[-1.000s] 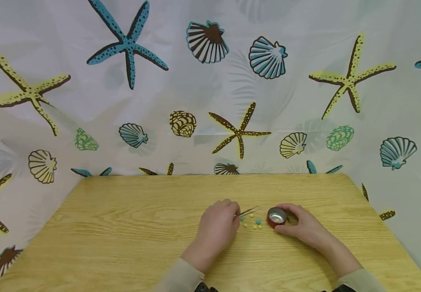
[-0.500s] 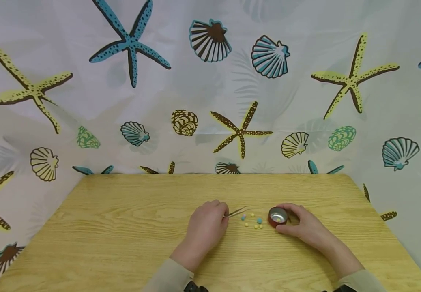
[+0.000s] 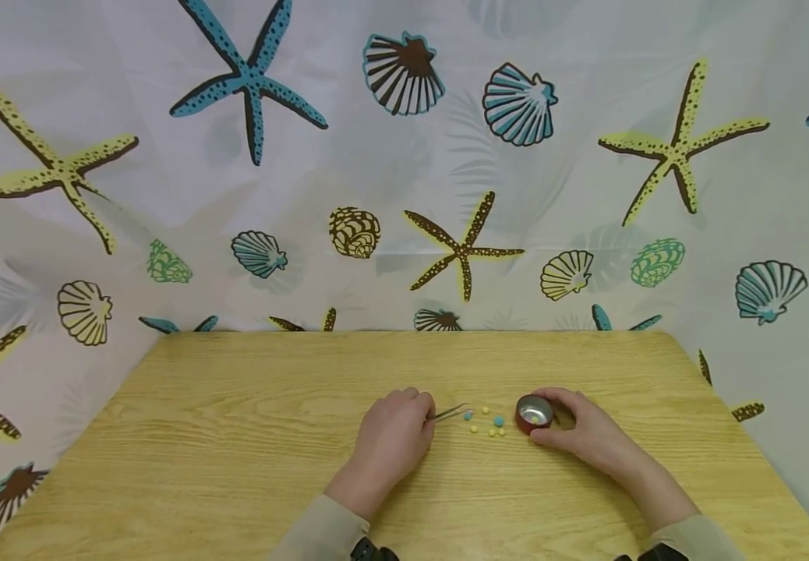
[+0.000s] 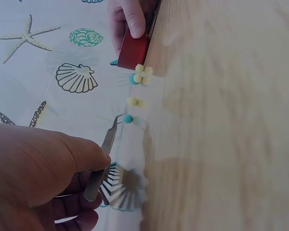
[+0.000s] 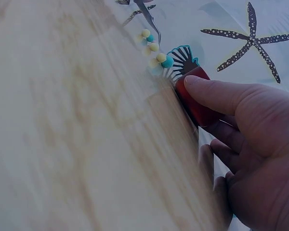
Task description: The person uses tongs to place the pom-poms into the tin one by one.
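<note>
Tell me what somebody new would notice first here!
Probably the big blue starfish printed high on the pale cloth behind the table. Nearer, the eye may catch the red tin in the right hand, the tweezers in the left hand, and tiny yellow and blue balls between both hands.

Pinching tweezers (image 4: 109, 140) in left grip (image 3: 392, 438), left of and apart from the red tin (image 4: 133, 53). Holding that tin from its right in right grip (image 3: 592, 438), thumb (image 3: 546, 438) on near side. Extending both forearms (image 3: 657, 491) from the tin's near side, in beige sleeves (image 3: 323, 531).
</note>
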`<state>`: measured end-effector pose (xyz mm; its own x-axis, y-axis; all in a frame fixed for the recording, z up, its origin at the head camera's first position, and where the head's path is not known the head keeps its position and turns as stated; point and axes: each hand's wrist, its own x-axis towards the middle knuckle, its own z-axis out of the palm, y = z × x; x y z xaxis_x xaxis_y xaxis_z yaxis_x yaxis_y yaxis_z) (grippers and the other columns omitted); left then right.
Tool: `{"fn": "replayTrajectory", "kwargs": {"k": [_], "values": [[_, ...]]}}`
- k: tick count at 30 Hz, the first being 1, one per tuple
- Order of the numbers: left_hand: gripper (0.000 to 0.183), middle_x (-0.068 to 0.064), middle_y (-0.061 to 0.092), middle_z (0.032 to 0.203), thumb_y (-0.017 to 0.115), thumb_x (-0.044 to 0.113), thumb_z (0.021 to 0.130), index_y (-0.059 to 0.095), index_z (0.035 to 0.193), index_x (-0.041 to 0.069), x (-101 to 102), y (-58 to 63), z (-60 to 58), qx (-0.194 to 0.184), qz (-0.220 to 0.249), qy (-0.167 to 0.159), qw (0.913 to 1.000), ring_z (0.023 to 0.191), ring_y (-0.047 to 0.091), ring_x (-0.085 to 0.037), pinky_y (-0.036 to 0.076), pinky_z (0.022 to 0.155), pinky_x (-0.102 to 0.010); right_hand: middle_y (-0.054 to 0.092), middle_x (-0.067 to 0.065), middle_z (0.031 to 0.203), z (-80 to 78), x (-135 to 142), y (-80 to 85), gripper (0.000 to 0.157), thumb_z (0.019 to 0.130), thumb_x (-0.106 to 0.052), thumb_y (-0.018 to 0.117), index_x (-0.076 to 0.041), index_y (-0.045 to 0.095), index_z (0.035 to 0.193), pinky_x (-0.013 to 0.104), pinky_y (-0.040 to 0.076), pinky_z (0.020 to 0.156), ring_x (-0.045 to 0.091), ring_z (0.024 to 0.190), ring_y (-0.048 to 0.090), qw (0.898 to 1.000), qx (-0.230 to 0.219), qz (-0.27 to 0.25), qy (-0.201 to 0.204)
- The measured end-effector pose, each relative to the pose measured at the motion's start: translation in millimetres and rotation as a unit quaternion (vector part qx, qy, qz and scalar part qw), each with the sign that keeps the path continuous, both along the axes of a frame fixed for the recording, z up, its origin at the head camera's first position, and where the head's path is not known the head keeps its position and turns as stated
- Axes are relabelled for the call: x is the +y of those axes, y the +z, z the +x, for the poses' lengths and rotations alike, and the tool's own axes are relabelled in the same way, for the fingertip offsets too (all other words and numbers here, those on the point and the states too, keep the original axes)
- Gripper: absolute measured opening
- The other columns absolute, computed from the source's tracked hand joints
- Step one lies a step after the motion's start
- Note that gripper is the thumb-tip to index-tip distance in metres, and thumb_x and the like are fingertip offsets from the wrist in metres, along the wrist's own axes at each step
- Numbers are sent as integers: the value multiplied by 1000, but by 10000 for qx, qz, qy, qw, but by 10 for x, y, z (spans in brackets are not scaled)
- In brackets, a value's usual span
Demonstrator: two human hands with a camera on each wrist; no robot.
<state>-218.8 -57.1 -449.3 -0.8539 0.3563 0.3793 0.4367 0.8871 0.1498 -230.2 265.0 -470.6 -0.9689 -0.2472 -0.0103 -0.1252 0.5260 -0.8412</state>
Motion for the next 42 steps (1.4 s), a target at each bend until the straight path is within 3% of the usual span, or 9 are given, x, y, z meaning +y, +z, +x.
{"fn": "replayTrajectory", "kwargs": {"k": [12, 42], "values": [[15, 2, 65, 80, 90, 12, 94, 75, 89, 13, -22, -44, -20, -20, -68, -22, 10000, 70, 62, -16, 54, 64, -33, 61, 15, 150, 15, -10, 10, 67, 95, -32, 91, -14, 63, 152, 70, 33, 121, 44, 148, 47, 10000, -20, 21, -5], [16, 1, 65, 81, 90, 12, 94, 74, 91, 12, -51, -4, -38, -38, 30, 87, 9999, 72, 62, -18, 54, 66, -35, 60, 16, 149, -16, 6, 6, 65, 94, -36, 92, -17, 65, 150, 69, 32, 122, 43, 149, 46, 9999, -3, 137, -73]]}}
